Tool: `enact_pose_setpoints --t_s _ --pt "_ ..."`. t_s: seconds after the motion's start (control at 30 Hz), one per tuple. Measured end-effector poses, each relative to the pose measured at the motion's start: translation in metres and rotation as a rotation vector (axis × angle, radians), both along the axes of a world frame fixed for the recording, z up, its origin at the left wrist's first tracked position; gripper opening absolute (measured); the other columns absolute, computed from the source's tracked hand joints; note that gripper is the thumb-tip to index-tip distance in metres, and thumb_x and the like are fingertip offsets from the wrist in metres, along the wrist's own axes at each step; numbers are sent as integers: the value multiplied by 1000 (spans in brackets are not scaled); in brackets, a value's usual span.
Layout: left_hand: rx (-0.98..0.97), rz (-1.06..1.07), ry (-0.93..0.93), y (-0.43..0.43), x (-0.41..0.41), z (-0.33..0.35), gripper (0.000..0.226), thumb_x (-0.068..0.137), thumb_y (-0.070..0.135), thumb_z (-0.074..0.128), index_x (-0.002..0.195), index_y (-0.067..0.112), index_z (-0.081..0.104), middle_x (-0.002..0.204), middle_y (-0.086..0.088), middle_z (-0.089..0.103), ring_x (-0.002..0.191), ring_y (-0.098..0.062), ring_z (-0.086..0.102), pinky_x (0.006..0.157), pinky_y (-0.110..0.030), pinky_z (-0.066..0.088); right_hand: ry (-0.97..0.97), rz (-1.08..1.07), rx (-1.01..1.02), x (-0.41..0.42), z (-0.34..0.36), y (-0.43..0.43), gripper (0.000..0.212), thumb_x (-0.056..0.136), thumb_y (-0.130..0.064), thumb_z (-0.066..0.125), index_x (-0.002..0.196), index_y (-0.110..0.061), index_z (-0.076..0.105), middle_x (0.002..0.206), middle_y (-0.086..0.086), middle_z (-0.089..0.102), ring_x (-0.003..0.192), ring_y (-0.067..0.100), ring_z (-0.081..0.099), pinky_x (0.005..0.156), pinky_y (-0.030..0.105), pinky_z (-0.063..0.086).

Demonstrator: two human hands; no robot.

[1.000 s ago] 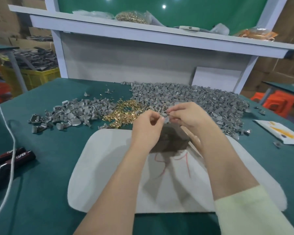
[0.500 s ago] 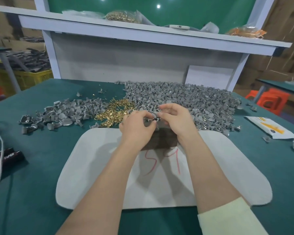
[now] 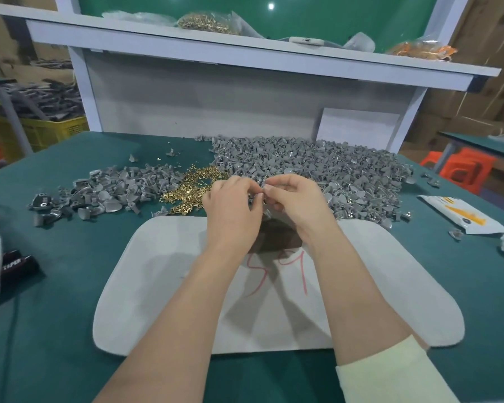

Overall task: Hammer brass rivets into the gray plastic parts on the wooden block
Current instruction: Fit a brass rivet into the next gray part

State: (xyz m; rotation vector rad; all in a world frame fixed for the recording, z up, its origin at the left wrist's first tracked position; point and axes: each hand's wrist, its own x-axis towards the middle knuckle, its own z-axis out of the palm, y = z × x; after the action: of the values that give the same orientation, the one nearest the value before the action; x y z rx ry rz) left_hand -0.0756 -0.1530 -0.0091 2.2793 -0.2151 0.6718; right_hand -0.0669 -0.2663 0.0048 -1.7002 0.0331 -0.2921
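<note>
A white mat (image 3: pixel 157 286) on the counter (image 3: pixel 56 286) carried the block (image 3: pixel 277 238), partly hidden by the wrists. Just above it the left hand (image 3: pixel 230 210) and right hand (image 3: pixel 300 205) met at the fingertips, both pinching a small gray part (image 3: pixel 262 196). Beyond lay the rivets (image 3: pixel 192 187) and a heap of gray parts (image 3: pixel 332 173).

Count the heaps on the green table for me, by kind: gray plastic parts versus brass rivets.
Gray plastic part heaps: 2, a smaller one on the left and a larger one on the right
Brass rivet heaps: 1
Total: 3
</note>
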Motion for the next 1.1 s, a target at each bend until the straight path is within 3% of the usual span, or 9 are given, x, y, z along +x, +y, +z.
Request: enact_pose_setpoints --t_s 0.17,0.3,0.37,0.5,0.6,0.7,0.83,0.97,1.1 --pt "-58 -20 -53 0 -2 1 6 92 22 57 94 23 63 106 7 60 111 -19 45 82 -24 18 53 109 36 -3 1 -4 25 89 -11 63 65 -14 71 72 10 65 69 19 57 74 34 45" --pt "-38 -43 -48 -1 -1 0 7 92 21 58 96 24 63 108 8 60 113 -19 44 83 -25 19 61 127 32 -4 3 -5 28 88 -9 62 62 -13 71 67 7 65 65 16 57 75 34 45" --pt "-22 -54 1 0 0 -1 9 91 26 59 99 25 63 113 7 59 116 -20 43 90 -29 24 28 50 -98 -4 3 -7 21 87 -9 63 67 -14 69 63 1 66 62 13 59 72 31 49" --pt "61 -35 281 8 4 -3 25 84 44 66 105 31 64 123 4 55 124 -26 40 97 -36 31 -27 -25 -496 -6 -2 -10 21 85 -12 65 67 -22 63 72 -1 66 77 18 63 84 38 51" --pt "91 -40 367 9 5 -5 16 83 42 67 96 33 67 120 4 60 123 -27 43 96 -36 34 -12 18 -634 -7 -5 -12 15 86 -16 66 72 -22 64 81 3 70 82 19 63 83 31 49" --pt "75 -42 351 7 3 -5 9 85 37 65 93 33 69 116 3 63 120 -26 47 95 -36 35 -13 32 -681 -9 -6 -13 12 86 -17 67 75 -23 65 81 1 68 75 12 57 68 17 41" --pt "76 -39 337 6 5 -6 10 88 36 63 93 32 70 117 3 63 118 -25 50 96 -36 38 -15 26 -725 -9 -6 -13 9 87 -18 66 78 -22 65 81 0 66 75 10 54 61 17 37" --pt "78 -37 327 6 6 -7 11 88 36 63 93 31 71 116 3 64 118 -26 50 96 -37 38 -19 23 -745 -9 -6 -12 7 87 -19 65 80 -20 67 81 -1 66 76 10 54 57 3 33" --pt "77 -35 321 7 6 -7 11 89 34 63 93 30 71 116 3 64 118 -26 49 95 -36 39 -31 1 -739 -9 -7 -10 6 87 -19 66 81 -18 69 76 -3 65 72 9 53 56 2 33"
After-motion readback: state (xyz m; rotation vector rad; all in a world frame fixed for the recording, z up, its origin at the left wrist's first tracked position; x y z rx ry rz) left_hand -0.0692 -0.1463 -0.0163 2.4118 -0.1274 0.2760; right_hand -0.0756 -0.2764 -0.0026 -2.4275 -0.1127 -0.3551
